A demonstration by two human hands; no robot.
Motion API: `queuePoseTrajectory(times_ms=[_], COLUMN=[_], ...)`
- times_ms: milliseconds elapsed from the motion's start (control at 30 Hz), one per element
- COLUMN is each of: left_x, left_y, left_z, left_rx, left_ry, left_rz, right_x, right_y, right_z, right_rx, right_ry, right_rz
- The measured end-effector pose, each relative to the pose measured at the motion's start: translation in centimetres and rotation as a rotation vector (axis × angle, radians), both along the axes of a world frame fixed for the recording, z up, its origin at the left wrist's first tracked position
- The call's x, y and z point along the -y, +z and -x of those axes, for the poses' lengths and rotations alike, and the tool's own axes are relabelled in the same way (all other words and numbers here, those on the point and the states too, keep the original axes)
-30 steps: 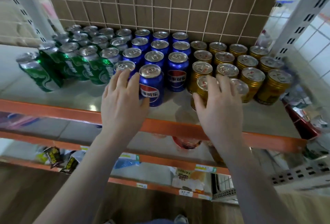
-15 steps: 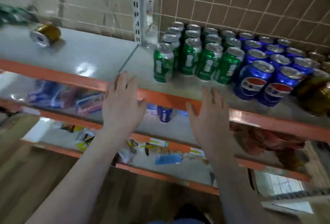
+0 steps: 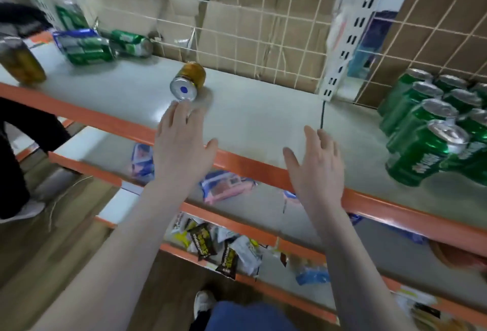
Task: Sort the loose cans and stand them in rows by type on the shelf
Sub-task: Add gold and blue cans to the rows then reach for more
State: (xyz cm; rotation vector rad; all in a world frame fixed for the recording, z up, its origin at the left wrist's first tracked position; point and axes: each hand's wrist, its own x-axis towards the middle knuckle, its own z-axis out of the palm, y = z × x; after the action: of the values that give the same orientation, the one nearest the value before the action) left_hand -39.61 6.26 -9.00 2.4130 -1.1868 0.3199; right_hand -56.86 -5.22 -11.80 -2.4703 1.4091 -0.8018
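Your left hand [image 3: 181,143]: fingers straight, empty, tips just short of gold can [image 3: 188,81] lying on shelf [image 3: 253,117]. Right hand [image 3: 317,167]: spread, empty. Green cans [image 3: 427,130] upright far right, apparently in rows.

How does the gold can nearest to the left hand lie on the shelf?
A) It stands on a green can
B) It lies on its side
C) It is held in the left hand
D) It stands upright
B: the gold can lies on its side on the shelf, its silver end facing the camera, just beyond the open left hand.
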Motion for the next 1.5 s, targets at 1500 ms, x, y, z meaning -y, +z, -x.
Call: queuePoseTrajectory(times_ms=[1500], left_x=[7.9], left_y=[-0.7], left_z=[-45.9], left_rx=[0.079], left_ry=[0.004], left_rz=[-0.237], right_x=[-1.1], right_y=[-0.8], right_z=[-35.3], right_rx=[-0.083], right_ry=[-0.536], right_rz=[-0.06])
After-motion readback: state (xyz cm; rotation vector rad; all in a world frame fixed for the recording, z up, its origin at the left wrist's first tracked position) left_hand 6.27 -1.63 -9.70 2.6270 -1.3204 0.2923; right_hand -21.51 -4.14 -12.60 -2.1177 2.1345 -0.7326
